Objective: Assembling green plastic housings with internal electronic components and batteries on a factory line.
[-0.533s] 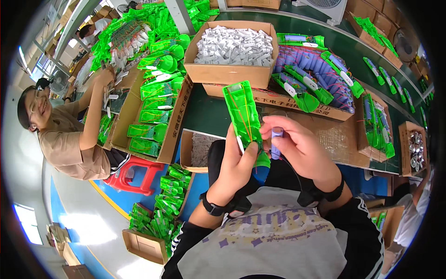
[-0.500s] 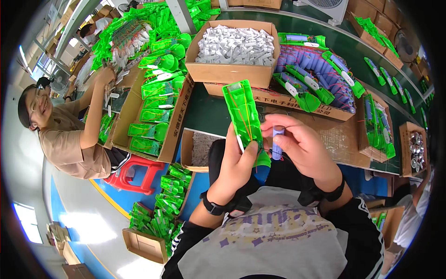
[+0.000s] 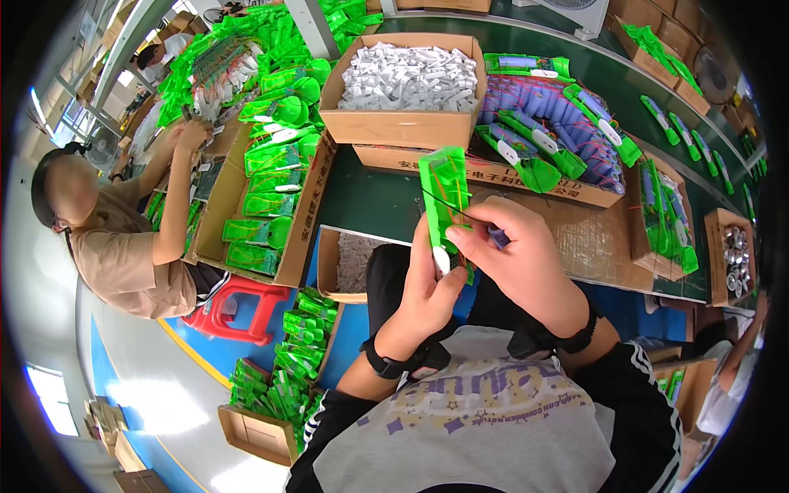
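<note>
A bright green plastic housing (image 3: 445, 193) stands tilted in front of my chest, with a white slider-like part (image 3: 442, 261) on its lower edge. My left hand (image 3: 429, 287) is closed round its lower end, the thumb lying across it. Close by on the right, my right hand (image 3: 522, 255) is closed round a purple cylindrical battery cell (image 3: 498, 237), mostly hidden by the fingers. A thin dark wire (image 3: 444, 203) crosses the face of the housing toward the right fingers. The right thumb and fingertips are at the housing's right edge.
A carton of small white parts (image 3: 399, 114) stands ahead. To its right, a carton (image 3: 575, 195) holds purple cells and green housings. At left, a long carton (image 3: 289, 261) holds green housings. A co-worker (image 3: 123, 238) sits beside a red stool (image 3: 255, 308). Metal parts fill a box (image 3: 717, 271) far right.
The housing has turned more edge-on and shifted slightly right. My right hand has moved closer to it, turning the cell so it shows less. A dark wire now stretches across the housing.
</note>
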{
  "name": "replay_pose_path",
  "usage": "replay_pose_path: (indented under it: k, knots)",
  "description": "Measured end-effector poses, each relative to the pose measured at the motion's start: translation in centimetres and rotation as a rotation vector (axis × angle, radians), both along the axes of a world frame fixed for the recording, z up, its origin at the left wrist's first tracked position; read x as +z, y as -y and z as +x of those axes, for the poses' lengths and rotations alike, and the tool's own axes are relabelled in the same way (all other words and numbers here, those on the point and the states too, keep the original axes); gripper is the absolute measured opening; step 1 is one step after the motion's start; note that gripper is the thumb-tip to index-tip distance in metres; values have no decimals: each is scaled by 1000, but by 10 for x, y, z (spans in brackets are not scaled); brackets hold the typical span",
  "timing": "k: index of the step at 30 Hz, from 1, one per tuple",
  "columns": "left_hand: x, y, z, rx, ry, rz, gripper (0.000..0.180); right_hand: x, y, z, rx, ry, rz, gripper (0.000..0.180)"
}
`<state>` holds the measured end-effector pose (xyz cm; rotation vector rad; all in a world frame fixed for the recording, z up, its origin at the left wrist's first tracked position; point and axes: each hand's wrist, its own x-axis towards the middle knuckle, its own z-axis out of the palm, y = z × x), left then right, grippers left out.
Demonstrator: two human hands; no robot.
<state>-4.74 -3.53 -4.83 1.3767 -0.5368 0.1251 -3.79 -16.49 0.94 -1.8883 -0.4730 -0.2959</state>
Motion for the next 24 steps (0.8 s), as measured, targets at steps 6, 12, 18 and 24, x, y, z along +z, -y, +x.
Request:
replay_pose_path:
  k: [6, 12, 18, 24]
  knots:
    - [6, 1, -5, 57, -12, 47, 45, -8, -4, -1, -29, -135, 208, 13]
    - [12, 5, -5, 121, -154, -212, 40, -11, -13, -14, -100, 250, -92, 13]
    - [17, -2, 0, 83, -249, -266, 43, -22, -20, -14, -165, 433, -229, 15]
    - [17, -3, 0, 74, -251, -273, 43, -22, -21, -12, -137, 380, -159, 16]
